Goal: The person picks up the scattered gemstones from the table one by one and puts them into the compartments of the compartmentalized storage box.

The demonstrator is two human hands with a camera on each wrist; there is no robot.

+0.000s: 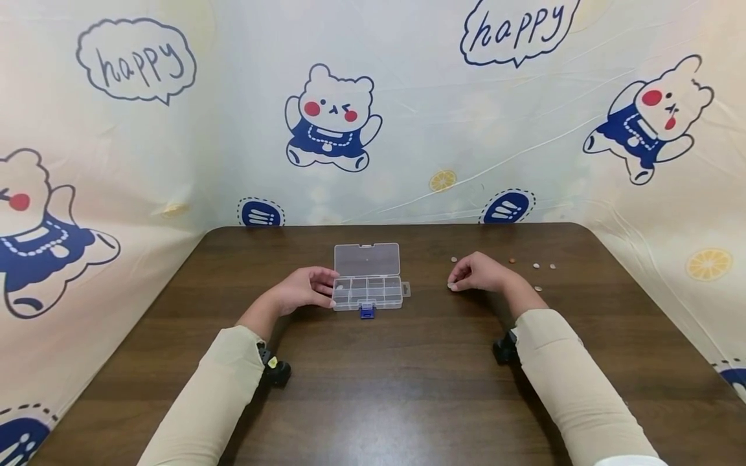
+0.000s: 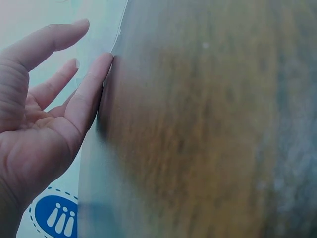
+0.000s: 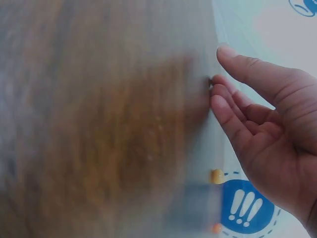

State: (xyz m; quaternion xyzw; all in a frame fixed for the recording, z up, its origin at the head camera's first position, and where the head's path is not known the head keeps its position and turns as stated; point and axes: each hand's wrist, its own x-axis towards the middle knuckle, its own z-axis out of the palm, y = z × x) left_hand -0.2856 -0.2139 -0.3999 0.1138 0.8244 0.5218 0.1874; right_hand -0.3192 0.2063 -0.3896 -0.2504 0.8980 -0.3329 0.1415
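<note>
A clear plastic compartment box (image 1: 367,301) stands on the table with its lid (image 1: 367,260) raised behind it and a blue clasp (image 1: 366,311) at the front. One small whitish piece (image 1: 340,287) shows in its left rear compartment. My left hand (image 1: 297,289) rests against the box's left side, thumb near the front corner, fingers loosely extended. To the right of the box, my right hand (image 1: 480,273) pinches a small whitish stone-like piece (image 1: 451,286) low over the table. In the right wrist view, the thumb largely hides what lies behind it.
Small pale pieces lie around the right hand: one behind it (image 1: 454,259), others to its right (image 1: 537,266) (image 1: 553,266) (image 1: 538,288). An orange-brown piece (image 1: 512,261) is among them. A printed cloth (image 1: 408,129) hangs beyond the brown table (image 1: 373,388).
</note>
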